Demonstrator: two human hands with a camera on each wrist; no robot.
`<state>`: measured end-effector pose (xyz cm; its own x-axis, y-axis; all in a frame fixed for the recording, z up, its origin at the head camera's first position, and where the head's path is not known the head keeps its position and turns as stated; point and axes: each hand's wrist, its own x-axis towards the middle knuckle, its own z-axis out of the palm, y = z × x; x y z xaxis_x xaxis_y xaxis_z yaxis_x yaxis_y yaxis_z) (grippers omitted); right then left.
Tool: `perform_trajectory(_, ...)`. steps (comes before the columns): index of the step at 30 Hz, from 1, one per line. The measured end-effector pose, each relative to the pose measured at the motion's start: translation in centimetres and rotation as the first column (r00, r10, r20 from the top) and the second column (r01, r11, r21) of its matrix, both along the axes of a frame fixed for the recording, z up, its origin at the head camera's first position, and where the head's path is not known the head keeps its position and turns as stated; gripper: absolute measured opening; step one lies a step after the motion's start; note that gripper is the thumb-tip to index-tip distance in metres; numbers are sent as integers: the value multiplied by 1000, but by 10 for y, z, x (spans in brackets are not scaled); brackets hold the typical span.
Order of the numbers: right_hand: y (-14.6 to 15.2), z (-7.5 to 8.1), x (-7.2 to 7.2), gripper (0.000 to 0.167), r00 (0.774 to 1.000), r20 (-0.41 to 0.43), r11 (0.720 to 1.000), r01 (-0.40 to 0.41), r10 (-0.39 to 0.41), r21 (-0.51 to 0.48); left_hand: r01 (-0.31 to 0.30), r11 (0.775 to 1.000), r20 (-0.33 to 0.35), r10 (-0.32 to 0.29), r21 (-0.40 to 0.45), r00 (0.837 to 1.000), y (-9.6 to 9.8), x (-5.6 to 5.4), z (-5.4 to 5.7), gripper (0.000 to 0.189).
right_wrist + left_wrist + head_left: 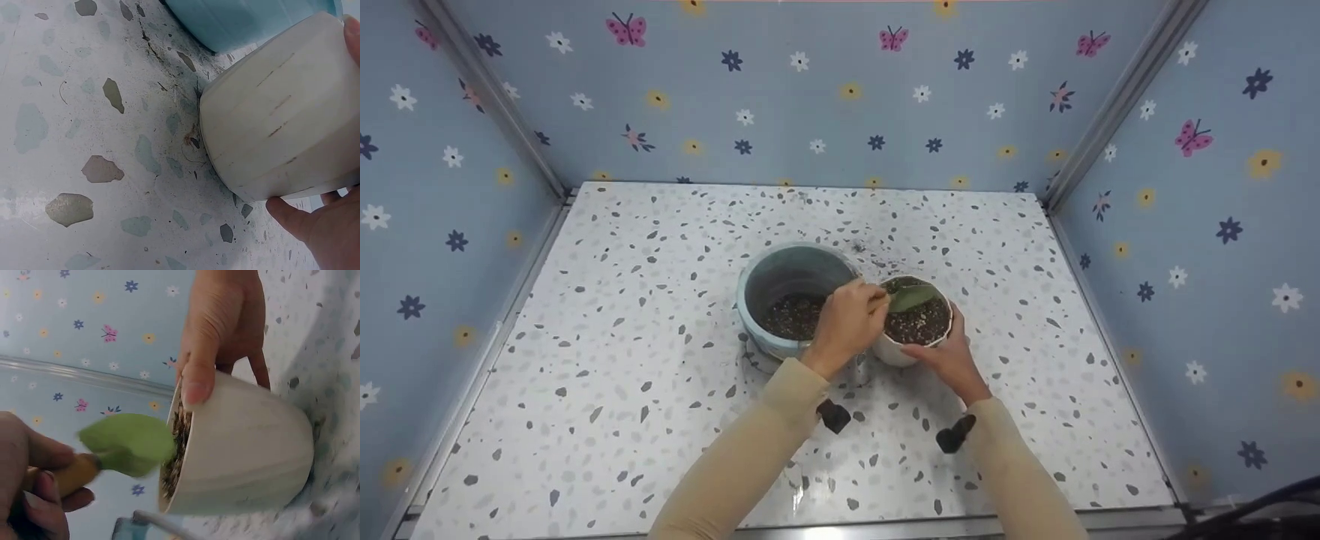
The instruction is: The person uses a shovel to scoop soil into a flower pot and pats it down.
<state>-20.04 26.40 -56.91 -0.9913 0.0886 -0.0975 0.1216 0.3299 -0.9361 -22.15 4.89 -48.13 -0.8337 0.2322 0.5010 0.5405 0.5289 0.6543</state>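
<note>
My left hand (851, 319) grips the wooden handle (76, 475) of a small garden trowel with a green blade (132, 441). In the head view the blade hangs over the soil (916, 324) in a white flowerpot (242, 444). With thumb at the rim and fingers round the far side, my right hand (952, 356) holds this pot, which stands on the tabletop. Left of it is a larger blue flowerpot (757, 322) with dark soil (791, 315) low inside; my left forearm and hand cover part of its right rim.
The speckled white tabletop (615, 315) has crumbs of soil (859, 247) scattered behind the pots. Blue flowered panels (825, 97) wall in the back and both sides. A dark cable (1260, 499) crosses the lower right corner.
</note>
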Motion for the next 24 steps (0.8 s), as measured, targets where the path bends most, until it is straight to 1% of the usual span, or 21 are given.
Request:
perform_trajectory(4, 0, 2, -1, 126, 1000, -31, 1000, 0, 0, 5, 11, 1000, 17, -11, 17, 1000, -1, 1, 0, 16)
perform_trajectory(6, 0, 3, 0, 127, 1000, -22, 1000, 6, -6, 7, 8, 1000, 22, -8, 24, 1000, -3, 2, 0, 16)
perform_trajectory(9, -6, 13, 5, 125, 1000, 3, 1000, -4, 4, -6, 2, 999, 52, -5, 47, 999, -9, 4, 0, 16)
perform_trajectory(11, -10, 21, 8, 123, 1000, 2, 1000, -14, 14, -17, 3, 996, 96, -11, 86, 995, -15, 4, 3, 18)
perform_trajectory(13, -13, 26, 9, 121, 1000, -3, 999, -28, 28, -38, -4, 990, 164, -20, 143, 986, -21, 4, 7, 20)
perform_trajectory(15, -12, 21, 8, 121, 999, -6, 998, -31, 31, -50, -18, 975, 236, -36, 223, 971, -29, 3, 10, 20)
perform_trajectory(16, -12, 17, 7, 122, 1000, 1, 998, -29, 29, -49, -34, 963, 273, -42, 267, 961, -33, 2, 11, 20)
perform_trajectory(18, -9, 8, 4, 125, 1000, 13, 999, -20, 20, -46, -73, 934, 331, -50, 349, 942, -41, 0, 14, 19)
perform_trajectory(20, -7, 2, 3, 127, 1000, 12, 999, -4, 4, -40, -112, 902, 364, -53, 417, 930, -51, -2, 17, 19)
perform_trajectory(21, -6, 0, 3, 127, 1000, 9, 999, 4, -4, -34, -130, 888, 367, -46, 442, 929, -56, -3, 18, 19)
perform_trajectory(22, -5, -1, 2, 127, 1000, 6, 999, 7, -7, -39, -147, 878, 360, -30, 456, 932, -61, -4, 19, 20)
perform_trajectory(24, -3, -4, 2, 126, 1000, -1, 999, 4, -4, -54, -176, 872, 317, 26, 456, 948, -71, -5, 18, 20)
